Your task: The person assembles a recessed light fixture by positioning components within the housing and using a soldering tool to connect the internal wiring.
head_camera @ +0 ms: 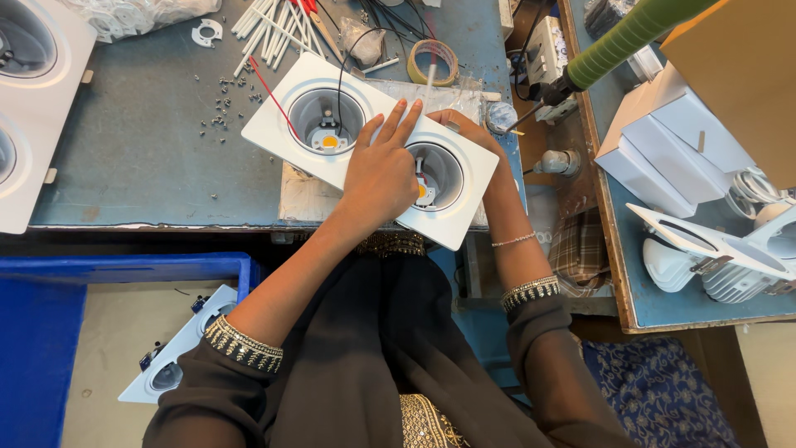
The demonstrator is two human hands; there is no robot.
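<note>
A white rectangular double downlight housing (pixel 369 145) lies tilted across a pale board on the blue desk (pixel 141 158), near its front edge. It has two round wells; the left well shows one yellow LED chip, with one red wire (pixel 269 90) and one black wire running out of it. The left hand (pixel 383 170) lies flat on the housing between the wells, fingers stretched out and together, pressing down rather than gripping. The right hand (pixel 464 129) curls over the housing's far right edge beside the second well; how firmly it grips cannot be told. One roll of clear tape (pixel 433 61) sits just behind the housing, and a bundle of white sleeved wires (pixel 274 29) lies further left, with small loose screws (pixel 222 104) scattered nearby. A second double housing (pixel 37 99) rests at the desk's left end, and a third (pixel 178 353) lies in a blue crate (pixel 41 332) below. A green-handled tool (pixel 618 41) hangs at upper right.
</note>
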